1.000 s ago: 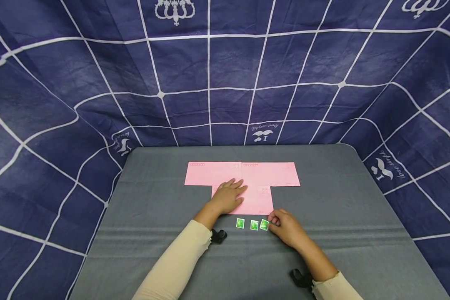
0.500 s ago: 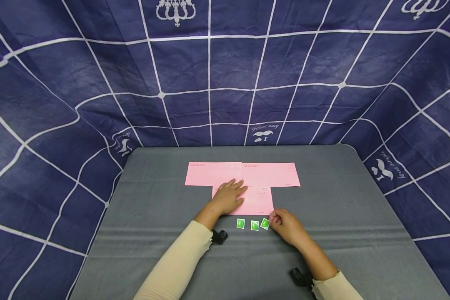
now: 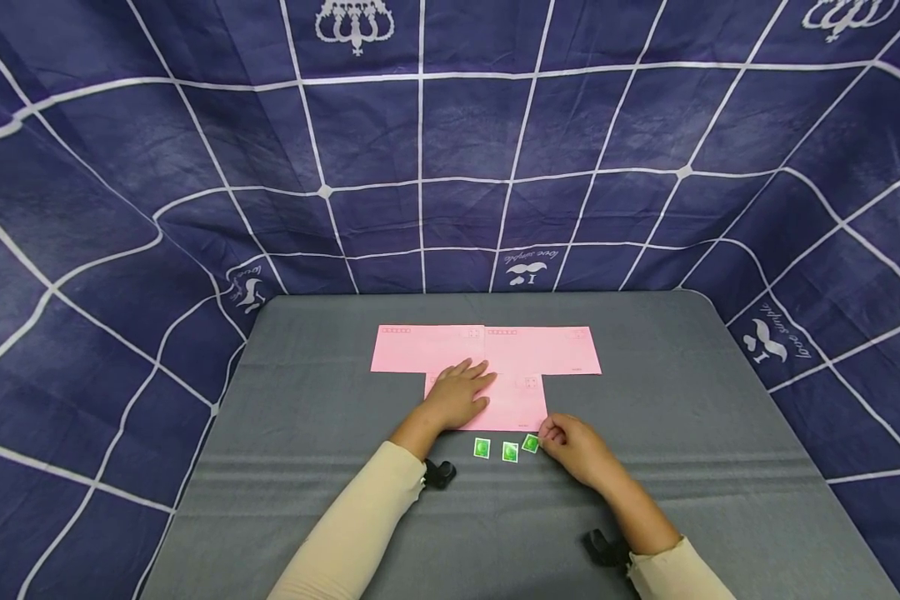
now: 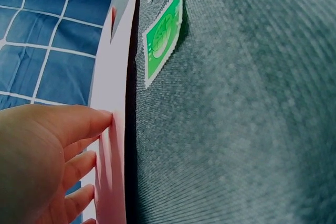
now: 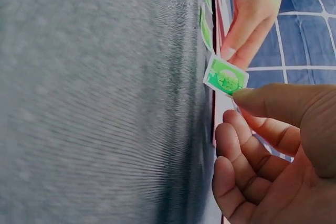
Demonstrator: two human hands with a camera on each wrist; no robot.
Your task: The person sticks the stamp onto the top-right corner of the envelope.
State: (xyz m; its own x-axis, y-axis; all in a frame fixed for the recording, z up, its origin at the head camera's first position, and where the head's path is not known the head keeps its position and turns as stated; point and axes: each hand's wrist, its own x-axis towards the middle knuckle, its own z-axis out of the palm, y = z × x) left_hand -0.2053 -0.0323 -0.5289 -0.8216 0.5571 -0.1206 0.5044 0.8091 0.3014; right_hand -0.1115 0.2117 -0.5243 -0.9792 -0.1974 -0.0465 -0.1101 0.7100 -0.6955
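One postage stamp [image 5: 224, 73] could be slipping: my right hand [image 3: 576, 447] is pinching a corner, my spread left hand [image 3: 456, 397] pressing the ten-o'clock envelope [image 3: 516, 407].

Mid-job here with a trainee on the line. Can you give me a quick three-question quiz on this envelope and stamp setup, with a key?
1. Count: how many pink envelopes lie on the gray table?
2. True or false: the left grip is curled into a fist.
3. Pick one: seen from the head camera, which of the three green stamps is the right grip pinching? A) left, B) middle, C) right.

Key:
1. Three.
2. False; its fingers are spread on the nearest envelope.
3. C; the rightmost stamp.
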